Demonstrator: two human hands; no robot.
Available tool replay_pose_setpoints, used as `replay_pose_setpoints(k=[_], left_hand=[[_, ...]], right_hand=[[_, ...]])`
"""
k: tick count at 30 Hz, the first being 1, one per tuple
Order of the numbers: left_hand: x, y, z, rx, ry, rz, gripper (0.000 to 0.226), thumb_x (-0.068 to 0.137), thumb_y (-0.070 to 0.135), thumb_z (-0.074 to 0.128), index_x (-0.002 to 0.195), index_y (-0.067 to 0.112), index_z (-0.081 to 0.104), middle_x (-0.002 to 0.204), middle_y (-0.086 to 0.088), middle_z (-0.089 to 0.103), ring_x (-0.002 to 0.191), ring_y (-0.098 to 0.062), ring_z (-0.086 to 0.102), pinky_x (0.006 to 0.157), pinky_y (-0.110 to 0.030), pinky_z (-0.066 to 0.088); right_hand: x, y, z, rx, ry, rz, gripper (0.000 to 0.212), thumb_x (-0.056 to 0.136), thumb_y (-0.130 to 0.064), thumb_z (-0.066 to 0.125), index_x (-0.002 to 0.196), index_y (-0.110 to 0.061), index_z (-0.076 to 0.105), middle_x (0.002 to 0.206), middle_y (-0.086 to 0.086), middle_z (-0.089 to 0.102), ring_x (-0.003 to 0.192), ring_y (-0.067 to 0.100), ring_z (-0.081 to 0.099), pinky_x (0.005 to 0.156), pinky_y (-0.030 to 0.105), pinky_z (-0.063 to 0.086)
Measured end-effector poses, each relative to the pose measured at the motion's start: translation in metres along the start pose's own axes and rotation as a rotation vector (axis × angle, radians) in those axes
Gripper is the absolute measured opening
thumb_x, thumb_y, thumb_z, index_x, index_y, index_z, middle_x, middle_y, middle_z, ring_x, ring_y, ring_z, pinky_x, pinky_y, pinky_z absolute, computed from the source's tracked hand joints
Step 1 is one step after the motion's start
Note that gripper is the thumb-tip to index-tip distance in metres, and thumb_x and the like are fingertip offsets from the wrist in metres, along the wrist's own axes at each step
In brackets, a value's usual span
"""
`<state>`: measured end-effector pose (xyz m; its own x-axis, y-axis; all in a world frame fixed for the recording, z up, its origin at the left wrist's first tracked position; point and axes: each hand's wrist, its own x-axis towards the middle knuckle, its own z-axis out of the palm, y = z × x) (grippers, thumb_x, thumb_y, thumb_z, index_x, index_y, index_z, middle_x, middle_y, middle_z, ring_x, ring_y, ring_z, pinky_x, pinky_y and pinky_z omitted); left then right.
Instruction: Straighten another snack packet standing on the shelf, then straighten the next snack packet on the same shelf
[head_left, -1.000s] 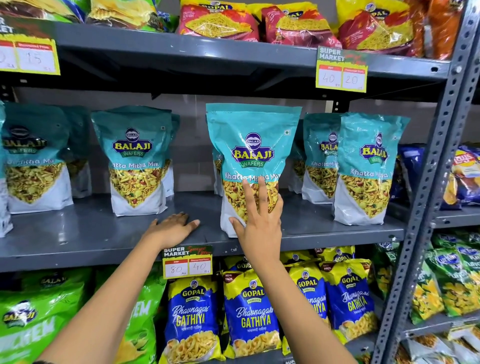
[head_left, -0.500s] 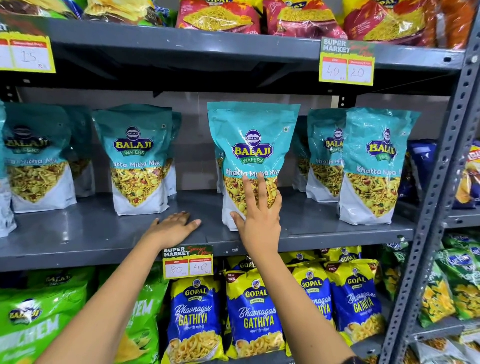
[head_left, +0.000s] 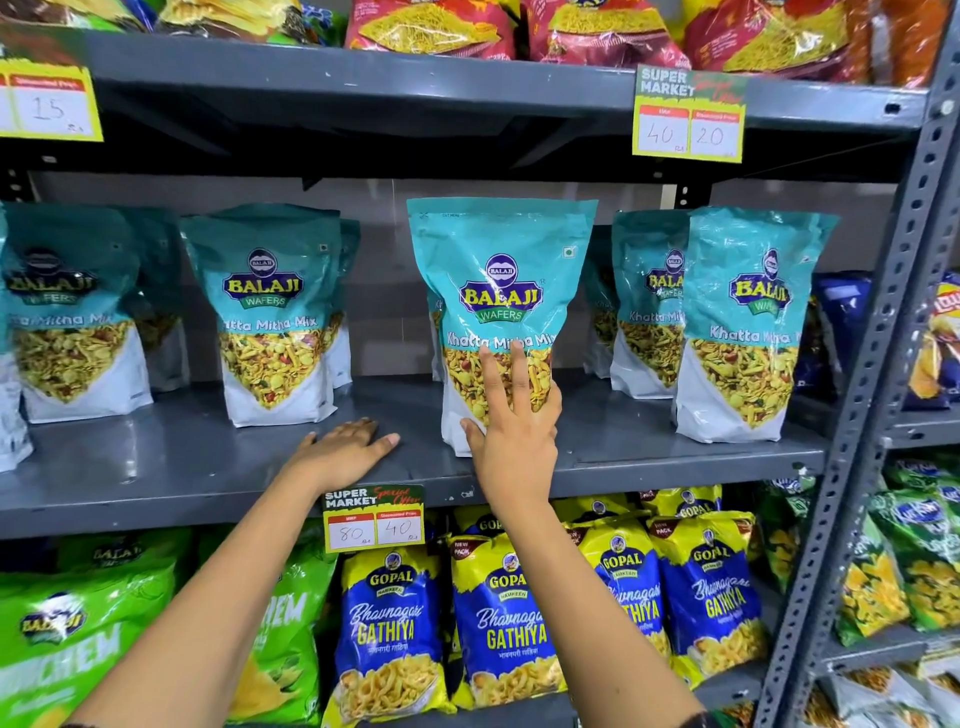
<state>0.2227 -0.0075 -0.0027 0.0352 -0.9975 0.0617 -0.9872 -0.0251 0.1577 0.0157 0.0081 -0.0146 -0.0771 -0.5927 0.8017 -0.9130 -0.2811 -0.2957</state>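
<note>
The teal Khatta Mitha Mix pouch (head_left: 501, 312) is stood upright at the front of the grey middle shelf (head_left: 182, 467), pressed by the flat, straight-fingered right hand (head_left: 514, 441). The left hand (head_left: 345, 452) is rested open alongside. Placement seems nearly done; release remains.

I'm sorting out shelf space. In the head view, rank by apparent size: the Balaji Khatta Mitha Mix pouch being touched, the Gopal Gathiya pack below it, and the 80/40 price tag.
1. Balaji Khatta Mitha Mix pouch, largest.
2. Gopal Gathiya pack, though partly hidden by the forearm.
3. 80/40 price tag, clearly smallest.
</note>
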Motion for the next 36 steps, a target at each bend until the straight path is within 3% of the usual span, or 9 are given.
replay_pose_setpoints(k=[8, 10, 13, 16, 20, 29, 33, 36], left_hand=[[0.0, -0.005, -0.006, 0.002, 0.009, -0.01, 0.071, 0.091, 0.064, 0.018, 0.148, 0.022, 0.019, 0.159, -0.001, 0.014, 0.145, -0.018, 0.015, 0.117, -0.051, 0.011], [0.0, -0.006, -0.007, 0.001, 0.005, -0.008, 0.071, 0.091, 0.063, 0.019, 0.148, 0.021, 0.018, 0.159, -0.001, 0.014, 0.145, -0.018, 0.014, 0.117, -0.051, 0.01], [-0.004, -0.013, -0.005, -0.016, -0.012, 0.018, 0.07, 0.092, 0.061, 0.021, 0.149, 0.02, 0.017, 0.16, 0.0, 0.014, 0.146, -0.016, 0.013, 0.117, -0.049, 0.009], [-0.019, -0.039, -0.004, -0.025, -0.031, 0.034, 0.07, 0.092, 0.062, 0.022, 0.149, 0.022, 0.017, 0.16, 0.002, 0.013, 0.146, -0.014, 0.011, 0.117, -0.045, 0.008], [-0.04, -0.095, -0.018, 0.005, 0.001, 0.007, 0.069, 0.092, 0.062, 0.021, 0.149, 0.022, 0.019, 0.159, 0.003, 0.016, 0.145, -0.013, 0.014, 0.117, -0.045, 0.01], [-0.065, -0.217, -0.043, 0.01, 0.007, -0.018, 0.069, 0.093, 0.06, 0.022, 0.149, 0.02, 0.017, 0.159, 0.003, 0.014, 0.145, -0.015, 0.016, 0.117, -0.04, 0.015], [-0.078, -0.233, -0.036, 0.051, 0.15, 0.014, 0.065, 0.094, 0.058, 0.018, 0.147, 0.021, 0.025, 0.157, 0.006, 0.022, 0.144, -0.009, 0.019, 0.117, -0.038, 0.015], [-0.083, -0.235, -0.021, 0.095, 0.359, -0.021, 0.083, 0.08, 0.059, -0.002, 0.141, 0.021, 0.04, 0.15, 0.004, 0.039, 0.138, -0.009, 0.033, 0.113, -0.036, 0.025]], right_hand=[[0.004, -0.003, 0.006, -0.005, 0.003, -0.02, 0.092, 0.081, -0.036, 0.072, 0.152, -0.038, 0.014, 0.163, -0.006, 0.009, 0.131, 0.044, 0.03, 0.074, 0.058, 0.057], [0.006, -0.004, 0.01, -0.016, -0.021, -0.029, 0.092, 0.081, -0.039, 0.072, 0.152, -0.037, 0.013, 0.164, -0.006, 0.006, 0.134, 0.047, 0.026, 0.081, 0.065, 0.052], [0.0, -0.01, 0.01, -0.044, 0.009, -0.032, 0.096, 0.078, -0.048, 0.071, 0.153, -0.037, 0.011, 0.164, -0.003, 0.006, 0.142, 0.052, 0.015, 0.098, 0.075, 0.032], [-0.016, -0.031, 0.007, 0.014, 0.118, -0.11, 0.093, 0.08, -0.047, 0.069, 0.154, -0.031, 0.016, 0.163, 0.004, 0.011, 0.147, 0.04, 0.01, 0.113, 0.062, 0.022], [-0.021, -0.094, 0.013, 0.151, 0.098, -0.186, 0.089, 0.084, -0.046, 0.065, 0.154, -0.031, 0.012, 0.164, 0.004, 0.005, 0.149, 0.033, 0.012, 0.117, 0.048, 0.021], [-0.001, -0.229, 0.088, 0.195, -0.107, -0.161, 0.092, 0.085, -0.047, 0.064, 0.154, -0.022, 0.01, 0.164, 0.005, 0.006, 0.147, 0.033, 0.016, 0.114, 0.052, 0.027], [0.011, -0.255, 0.108, 0.23, -0.189, -0.11, 0.092, 0.085, -0.042, 0.067, 0.154, -0.024, 0.009, 0.164, 0.001, 0.001, 0.148, 0.034, 0.008, 0.113, 0.059, 0.025], [0.025, -0.264, 0.116, 0.172, -0.231, -0.061, 0.095, 0.084, -0.045, 0.068, 0.154, -0.028, 0.006, 0.164, -0.003, -0.007, 0.147, 0.038, 0.004, 0.109, 0.066, 0.026]])
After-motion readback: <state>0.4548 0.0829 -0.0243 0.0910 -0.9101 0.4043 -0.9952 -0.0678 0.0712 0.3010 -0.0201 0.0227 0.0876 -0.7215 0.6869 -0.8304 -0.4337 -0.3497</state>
